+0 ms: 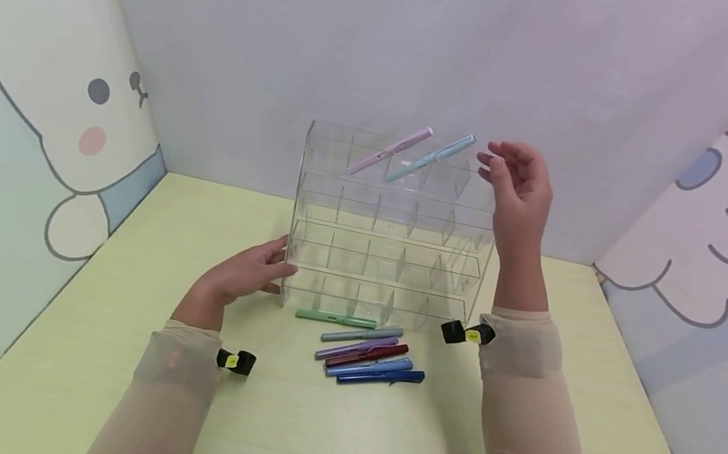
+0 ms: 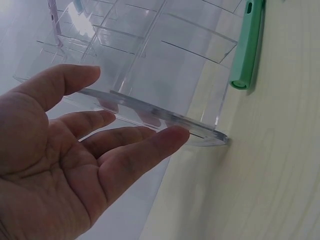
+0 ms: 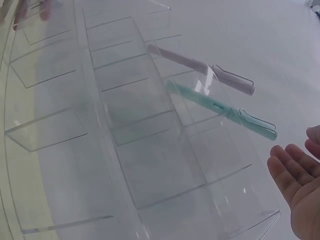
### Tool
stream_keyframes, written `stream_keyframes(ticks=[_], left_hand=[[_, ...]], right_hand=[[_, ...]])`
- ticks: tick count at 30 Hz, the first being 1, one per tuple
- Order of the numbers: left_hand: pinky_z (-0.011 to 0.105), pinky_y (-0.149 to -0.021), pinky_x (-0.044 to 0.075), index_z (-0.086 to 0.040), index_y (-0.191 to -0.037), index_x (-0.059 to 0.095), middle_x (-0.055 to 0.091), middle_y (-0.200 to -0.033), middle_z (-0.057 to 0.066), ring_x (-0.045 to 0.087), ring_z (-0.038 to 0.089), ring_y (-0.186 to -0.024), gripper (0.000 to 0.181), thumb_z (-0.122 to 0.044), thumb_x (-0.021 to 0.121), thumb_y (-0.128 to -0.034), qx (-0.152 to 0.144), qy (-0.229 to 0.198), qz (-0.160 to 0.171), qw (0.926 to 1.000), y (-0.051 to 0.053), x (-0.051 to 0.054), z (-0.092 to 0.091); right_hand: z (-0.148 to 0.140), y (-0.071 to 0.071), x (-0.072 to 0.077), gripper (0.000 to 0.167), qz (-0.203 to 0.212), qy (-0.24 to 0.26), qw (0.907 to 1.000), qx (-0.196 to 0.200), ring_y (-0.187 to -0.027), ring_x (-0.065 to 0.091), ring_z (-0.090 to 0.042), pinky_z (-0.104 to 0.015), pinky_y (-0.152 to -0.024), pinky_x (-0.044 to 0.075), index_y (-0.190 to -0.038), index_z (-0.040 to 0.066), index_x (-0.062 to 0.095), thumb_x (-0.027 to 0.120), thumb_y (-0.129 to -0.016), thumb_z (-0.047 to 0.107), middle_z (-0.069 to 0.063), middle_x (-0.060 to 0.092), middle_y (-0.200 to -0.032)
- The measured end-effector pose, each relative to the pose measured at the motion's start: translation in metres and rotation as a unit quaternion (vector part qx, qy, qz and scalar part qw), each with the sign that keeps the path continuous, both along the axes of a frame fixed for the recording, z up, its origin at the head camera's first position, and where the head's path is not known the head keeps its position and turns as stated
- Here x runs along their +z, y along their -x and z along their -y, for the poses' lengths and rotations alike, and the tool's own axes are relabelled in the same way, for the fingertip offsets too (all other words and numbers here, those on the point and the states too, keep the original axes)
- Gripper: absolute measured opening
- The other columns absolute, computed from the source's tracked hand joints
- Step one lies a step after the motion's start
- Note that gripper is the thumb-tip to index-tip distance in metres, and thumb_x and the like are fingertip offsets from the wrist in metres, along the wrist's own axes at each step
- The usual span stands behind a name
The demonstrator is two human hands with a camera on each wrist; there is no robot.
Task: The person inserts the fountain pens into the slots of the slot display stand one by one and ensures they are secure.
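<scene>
Clear plastic rack (image 1: 390,239) looks light, stiff, maybe crackable, so hold its sides; left hand (image 1: 248,272) loosely spread at its left, right hand (image 1: 523,193) empty by its top right

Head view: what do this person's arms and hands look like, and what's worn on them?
The left grip and right grip are human hands without gloves. A beige left sleeve and right sleeve cover the forearms, each with a greyish band near the wrist. Each wrist carries a small black attachment with a yellow label.
</scene>
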State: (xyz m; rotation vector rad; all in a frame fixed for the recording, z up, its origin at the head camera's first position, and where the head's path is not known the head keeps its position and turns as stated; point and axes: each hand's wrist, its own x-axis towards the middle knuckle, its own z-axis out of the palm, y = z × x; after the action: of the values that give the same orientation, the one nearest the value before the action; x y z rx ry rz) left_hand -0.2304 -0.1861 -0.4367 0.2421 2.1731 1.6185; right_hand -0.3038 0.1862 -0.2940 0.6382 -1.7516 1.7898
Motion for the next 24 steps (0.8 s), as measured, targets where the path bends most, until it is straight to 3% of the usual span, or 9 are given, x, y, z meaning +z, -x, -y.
stream_keyframes(ticks=[4,13,24], left_hand=[[0.049,-0.100,0.051,-0.042,-0.156,0.013,0.034,-0.158,0.008,0.048,0.034,-0.134,0.068,-0.029,0.053,-0.1021,-0.004,0.001,-0.001,1.0000,0.000,0.002,0.000],[0.050,-0.100,0.050,-0.040,-0.157,0.013,0.034,-0.158,0.012,0.046,0.036,-0.136,0.068,-0.026,0.051,-0.1029,-0.012,-0.006,-0.004,0.9999,0.000,-0.001,0.000],[0.051,-0.099,0.050,-0.046,-0.154,0.016,0.036,-0.157,0.011,0.049,0.036,-0.133,0.065,-0.025,0.050,-0.1035,-0.013,-0.013,-0.005,0.9998,0.000,0.000,0.000]], right_hand=[[-0.005,-0.008,-0.009,0.025,-0.013,0.023,0.9996,0.005,-0.107,0.067,-0.030,-0.033,-0.092,0.056,-0.121,-0.002,0.058,0.059,-0.097,0.006,-0.028,0.059,-0.119],[-0.011,-0.028,-0.022,0.026,-0.028,0.056,0.9975,0.033,-0.107,0.066,-0.034,-0.035,-0.090,0.057,-0.121,-0.008,0.056,0.057,-0.097,0.002,-0.025,0.062,-0.117],[-0.017,-0.049,-0.041,0.026,-0.026,0.071,0.9956,0.055,-0.107,0.066,-0.034,-0.037,-0.090,0.057,-0.121,-0.013,0.053,0.055,-0.096,-0.004,-0.027,0.062,-0.118]])
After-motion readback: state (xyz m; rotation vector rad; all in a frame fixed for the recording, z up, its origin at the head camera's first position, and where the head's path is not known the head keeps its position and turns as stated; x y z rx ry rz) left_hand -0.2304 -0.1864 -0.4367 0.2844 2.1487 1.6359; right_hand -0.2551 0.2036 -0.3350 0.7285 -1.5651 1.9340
